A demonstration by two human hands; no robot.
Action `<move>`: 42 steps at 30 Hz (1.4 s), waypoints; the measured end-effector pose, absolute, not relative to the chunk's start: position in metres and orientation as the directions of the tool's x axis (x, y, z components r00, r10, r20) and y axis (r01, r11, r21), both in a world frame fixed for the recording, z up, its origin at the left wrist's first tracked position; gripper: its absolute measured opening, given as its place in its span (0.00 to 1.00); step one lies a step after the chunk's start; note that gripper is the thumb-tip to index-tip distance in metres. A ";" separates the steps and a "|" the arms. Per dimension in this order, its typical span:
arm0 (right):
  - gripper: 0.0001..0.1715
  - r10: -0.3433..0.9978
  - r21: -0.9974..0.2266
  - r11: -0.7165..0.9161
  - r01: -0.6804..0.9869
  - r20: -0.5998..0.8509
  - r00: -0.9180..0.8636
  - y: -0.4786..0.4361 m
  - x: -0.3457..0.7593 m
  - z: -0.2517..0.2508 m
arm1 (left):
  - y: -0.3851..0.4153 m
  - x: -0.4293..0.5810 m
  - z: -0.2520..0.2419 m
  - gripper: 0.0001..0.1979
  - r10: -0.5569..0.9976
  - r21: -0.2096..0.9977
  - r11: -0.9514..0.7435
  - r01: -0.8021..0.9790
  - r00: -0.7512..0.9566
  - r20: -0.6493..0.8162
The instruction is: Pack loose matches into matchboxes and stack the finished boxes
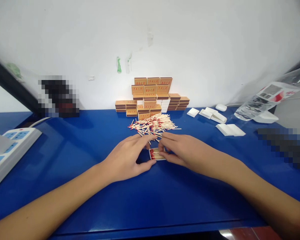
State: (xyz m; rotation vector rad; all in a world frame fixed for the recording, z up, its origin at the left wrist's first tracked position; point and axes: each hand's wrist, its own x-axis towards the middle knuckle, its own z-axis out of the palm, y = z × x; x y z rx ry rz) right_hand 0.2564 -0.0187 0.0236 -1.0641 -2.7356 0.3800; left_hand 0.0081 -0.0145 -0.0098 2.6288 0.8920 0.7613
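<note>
Here, two bare forearms reach in over the blue table [150,200] and meet at a small white matchbox tray [155,154], which lies flat on the tabletop and is partly filled with red-tipped matches. The left hand [130,155] brackets the tray's left end, with its thumb on the near corner and its fingers held long and close together over the far edge. The right hand [180,148] closes on the tray's right end, fingers curled and pressed together, pinching the side wall. Whether a fingertip also presses the matches inside cannot be told.

Just beyond the tray lies a loose pile of matches [153,125], its nearest sticks almost under the left fingertips. Farther behind the tray, a stack of orange matchboxes [151,96] stands against the white wall. Empty white trays [230,129] lie to the right of the tray and farther back, and beyond them is a clear plastic bag [260,103]. Well off to the tray's left sits a power strip [12,143].

The tray looks light and thin-walled. I judge that an uneven squeeze from either hand could buckle it or tip it and spill the matches. The left fingers, so near the pile, could also drag stray sticks across the tray's rim.
</note>
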 end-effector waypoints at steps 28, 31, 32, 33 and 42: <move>0.15 0.713 -0.466 0.619 0.632 -0.006 -0.702 -0.017 0.265 0.026 | -0.013 0.009 -0.009 0.30 0.627 0.406 -0.774 0.485 0.672 0.393; 0.16 0.706 -0.489 0.609 0.624 -0.023 -0.708 -0.018 0.263 0.027 | -0.014 0.008 -0.009 0.31 0.631 0.409 -0.771 0.489 0.672 0.386; 0.16 0.705 -0.497 0.606 0.621 -0.027 -0.709 -0.018 0.261 0.027 | -0.014 0.008 -0.009 0.31 0.631 0.409 -0.771 0.489 0.673 0.386; 0.16 0.703 -0.503 0.603 0.619 -0.030 -0.710 -0.018 0.261 0.027 | -0.013 0.008 -0.009 0.31 0.630 0.407 -0.772 0.488 0.674 0.386; 0.19 0.725 -0.471 0.575 0.669 -0.085 -0.683 -0.022 0.261 0.024 | -0.014 0.009 -0.008 0.30 0.632 0.416 -0.769 0.485 0.676 0.380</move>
